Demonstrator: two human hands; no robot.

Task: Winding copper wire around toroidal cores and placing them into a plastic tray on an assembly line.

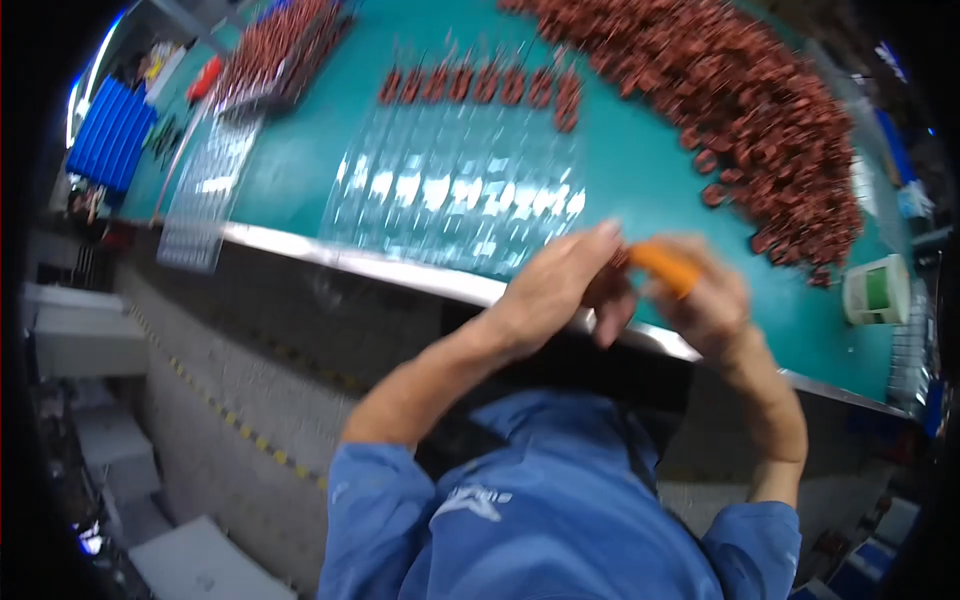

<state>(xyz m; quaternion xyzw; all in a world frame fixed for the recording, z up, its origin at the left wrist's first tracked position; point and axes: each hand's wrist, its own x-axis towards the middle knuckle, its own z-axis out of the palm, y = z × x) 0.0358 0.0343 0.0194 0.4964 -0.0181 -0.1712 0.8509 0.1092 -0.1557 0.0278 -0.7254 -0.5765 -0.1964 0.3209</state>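
Both hands meet over the front edge of the green work table. My left hand [550, 285] is closed, its fingers pinching a small reddish-brown ring-shaped part [620, 260], mostly hidden between the hands. In my right hand [712, 308] is an orange-handled tool [665, 268]; motion blur hides its working end, so its exact kind cannot be told. Just beyond my left hand lies a clear plastic tray [450, 190] with rows of pockets. A row of reddish-brown wound parts with thin leads [485, 85] fills its far edge.
A large heap of reddish-brown ring parts [740, 110] covers the far right of the table [640, 170]. A white tub with a green label [877, 290] stands at right. Far left are stacked parts [285, 50], another clear tray [210, 190] and a blue bin [112, 130].
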